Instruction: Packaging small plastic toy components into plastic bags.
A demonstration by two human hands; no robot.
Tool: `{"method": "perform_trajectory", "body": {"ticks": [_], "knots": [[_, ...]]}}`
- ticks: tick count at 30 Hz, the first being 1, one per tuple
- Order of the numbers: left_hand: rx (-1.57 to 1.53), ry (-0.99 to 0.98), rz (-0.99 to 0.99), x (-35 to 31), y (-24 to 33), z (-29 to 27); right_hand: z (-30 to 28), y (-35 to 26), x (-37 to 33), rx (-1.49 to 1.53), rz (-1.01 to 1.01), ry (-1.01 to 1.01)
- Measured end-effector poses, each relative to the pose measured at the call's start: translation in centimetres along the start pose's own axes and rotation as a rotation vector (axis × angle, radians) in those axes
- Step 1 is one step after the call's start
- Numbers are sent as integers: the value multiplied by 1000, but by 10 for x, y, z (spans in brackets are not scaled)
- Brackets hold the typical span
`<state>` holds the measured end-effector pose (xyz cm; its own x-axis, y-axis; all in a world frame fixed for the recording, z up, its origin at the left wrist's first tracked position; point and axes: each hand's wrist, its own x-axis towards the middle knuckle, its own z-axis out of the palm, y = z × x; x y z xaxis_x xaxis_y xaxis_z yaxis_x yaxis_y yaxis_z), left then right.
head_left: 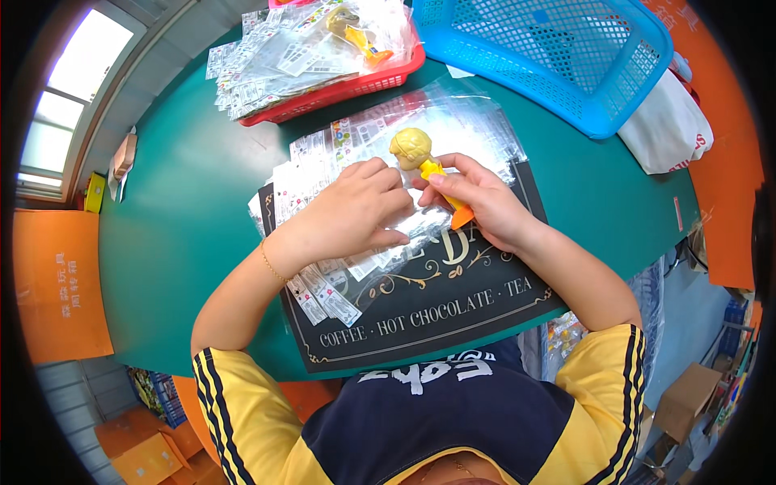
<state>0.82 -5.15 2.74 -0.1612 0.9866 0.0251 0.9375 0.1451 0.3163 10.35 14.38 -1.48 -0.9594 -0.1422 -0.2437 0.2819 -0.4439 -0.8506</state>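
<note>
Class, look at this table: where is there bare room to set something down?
The green table is mostly bare at left, between red basket, plastic packets and its left edge, and at right, between dark mat, blue basket and white bag. Crowded: the middle, with packets over part of the mat beneath the left hand and right hand.

Navy T-shirt (380, 432) with short yellow sleeves (267, 412) bearing dark stripes (212, 400), white chest lettering (414, 376) and yellow-edged neckline (453, 449); fine gold-coloured chain bracelet (270, 263) on the left wrist, thin necklace (464, 468).
</note>
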Motion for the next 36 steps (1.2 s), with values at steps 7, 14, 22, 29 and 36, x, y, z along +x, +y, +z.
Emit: {"method": "perform_trajectory", "body": {"ticks": [7, 14, 22, 29, 36], "knots": [[-53, 0, -38, -8, 5, -2, -4, -2, 2, -33, 43, -23], [150, 108, -73, -11, 8, 3, 2, -6, -1, -47, 42, 4], [-13, 69, 24, -7, 8, -2, -8, -3, 1, -77, 43, -26], [-46, -21, -33, -16, 25, -4, -12, -29, -8, -363, 134, -124], [-145, 168, 11, -30, 50, 1, -16, -49, -28, -895, -203, -340]]}}
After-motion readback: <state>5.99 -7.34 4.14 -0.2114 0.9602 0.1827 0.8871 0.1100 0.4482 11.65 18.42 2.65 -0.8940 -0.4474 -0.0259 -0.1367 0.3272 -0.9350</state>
